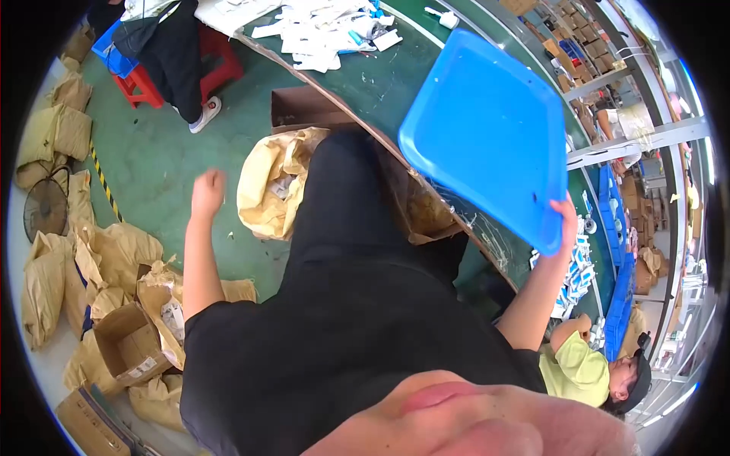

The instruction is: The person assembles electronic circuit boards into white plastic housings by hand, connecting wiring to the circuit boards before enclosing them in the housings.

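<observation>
While the right hand (pixel 564 216) grips the near end of one blue tray (pixel 487 137), the left hand (pixel 207 194) is curled into a fist above the green floor (pixel 152 152); whether anything small sits inside that fist, I cannot tell. The single tray reaches ahead and to the left of the right hand, over one green table (pixel 380 95).

Two heaps of white and blue pieces show on that table: a far heap (pixel 327 34) well ahead of both hands, and a near heap (pixel 576 277) just beside the right wrist. One loose white piece (pixel 445 17) lies beyond the tray from the right hand.

Near the left hand, on its right, stands one open paper sack (pixel 255 190), with one cardboard box (pixel 304 106) farther ahead. One fan (pixel 46 207) is well to the left of that hand, and one open carton (pixel 125 342) lies behind it, among closed sacks (pixel 46 281) that overlap too much to count.

Two people are near: one in dark trousers (pixel 171 57) ahead of the left hand, and one in a yellow-green shirt (pixel 578 372) behind the right.
</observation>
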Demonstrator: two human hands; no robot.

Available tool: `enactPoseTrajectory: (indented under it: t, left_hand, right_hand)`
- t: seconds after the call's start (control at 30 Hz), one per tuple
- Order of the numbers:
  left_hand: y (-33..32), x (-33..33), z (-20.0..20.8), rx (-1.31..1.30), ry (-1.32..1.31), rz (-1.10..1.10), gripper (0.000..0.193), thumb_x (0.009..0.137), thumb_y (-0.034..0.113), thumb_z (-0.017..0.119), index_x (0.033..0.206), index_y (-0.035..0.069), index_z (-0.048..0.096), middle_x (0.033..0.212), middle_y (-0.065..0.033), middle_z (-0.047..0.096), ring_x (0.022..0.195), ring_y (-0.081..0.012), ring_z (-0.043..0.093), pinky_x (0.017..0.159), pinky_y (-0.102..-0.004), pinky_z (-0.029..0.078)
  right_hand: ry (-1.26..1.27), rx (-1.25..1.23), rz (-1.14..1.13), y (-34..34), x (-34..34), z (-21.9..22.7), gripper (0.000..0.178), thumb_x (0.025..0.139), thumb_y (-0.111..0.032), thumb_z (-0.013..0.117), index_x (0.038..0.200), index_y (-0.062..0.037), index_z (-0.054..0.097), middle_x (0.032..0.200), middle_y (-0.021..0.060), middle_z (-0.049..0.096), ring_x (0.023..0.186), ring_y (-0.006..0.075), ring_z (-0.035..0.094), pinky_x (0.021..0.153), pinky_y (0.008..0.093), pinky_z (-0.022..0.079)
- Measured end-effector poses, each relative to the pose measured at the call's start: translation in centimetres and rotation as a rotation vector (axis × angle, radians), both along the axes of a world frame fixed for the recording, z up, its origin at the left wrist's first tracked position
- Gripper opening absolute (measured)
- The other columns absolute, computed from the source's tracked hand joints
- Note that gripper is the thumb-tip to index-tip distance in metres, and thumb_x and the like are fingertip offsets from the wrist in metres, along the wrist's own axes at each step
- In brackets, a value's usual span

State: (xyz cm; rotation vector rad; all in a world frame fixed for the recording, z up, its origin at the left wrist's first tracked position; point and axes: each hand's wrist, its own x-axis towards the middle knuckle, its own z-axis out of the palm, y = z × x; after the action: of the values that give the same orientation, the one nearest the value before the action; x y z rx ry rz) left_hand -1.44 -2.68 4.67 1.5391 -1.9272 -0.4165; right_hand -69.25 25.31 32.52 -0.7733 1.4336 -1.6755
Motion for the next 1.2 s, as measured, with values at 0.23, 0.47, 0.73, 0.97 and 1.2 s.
enactPoseTrajectory:
  t: [0.23,0.47,0.73,0.97,1.2]
  left_hand:
    - [8.0,-23.5,24.5,-0.266,0.64,-0.859,0.105,0.071,0.01,0.09,0.159,0.011,0.034,0.159,-0.0192,0.038,0.131,-0.031,0.058,0.099,-0.0427,0.057]
    - [9.5,-31.8,25.4,-0.724,0.621,-0.77,0.073,0.073,0.007,0.086,0.14,0.012,0.057,0.148,-0.0269,0.045,0.118,-0.0416,0.064,0.086,-0.0448,0.061]
    - [4.6,-31.2,20.9,-0.362,0.403,-0.511,0.048,0.083,0.008,0.067,0.13,0.006,0.059,0.126,-0.0183,0.059,0.113,-0.0387,0.064,0.091,-0.0458,0.057]
    - [-11.8,-32.0,19.3,-0.468,-0.113,-0.183,0.039,0.086,0.022,0.062,0.123,0.012,0.072,0.112,-0.0184,0.072,0.106,-0.0389,0.067,0.092,-0.054,0.055]
    - [-23.0,-35.5,19.5,-0.088,-0.362,-0.042,0.051,0.092,0.042,0.063,0.132,0.01,0.062,0.118,-0.0212,0.074,0.117,-0.0394,0.067,0.099,-0.0583,0.049]
  right_hand:
    - [-0.233,-0.092,-0.069,8.5,4.5,3.7,0.06,0.085,-0.014,0.06,0.141,0.0061,0.05,0.119,0.0232,0.068,0.101,0.0313,0.072,0.091,0.0423,0.06]
    - [-0.302,-0.172,0.094,9.4,6.2,1.1,0.061,0.085,-0.006,0.058,0.144,0.0055,0.046,0.126,0.0244,0.065,0.11,0.0342,0.07,0.097,0.0448,0.059]
    - [-0.142,-0.119,-0.116,8.7,1.0,-5.8,0.058,0.088,-0.008,0.06,0.144,0.0028,0.047,0.127,0.0199,0.066,0.11,0.0337,0.069,0.098,0.0459,0.057]
    - [0.004,-0.072,-0.272,1.8,0.3,-11.7,0.046,0.083,-0.001,0.059,0.129,0.0035,0.057,0.116,0.0148,0.07,0.1,0.0265,0.069,0.09,0.0385,0.057]
    - [0.194,0.012,-0.282,0.2,1.5,-14.8,0.029,0.089,0.001,0.062,0.117,0.0029,0.06,0.104,0.0101,0.071,0.09,0.016,0.067,0.082,0.0298,0.053]
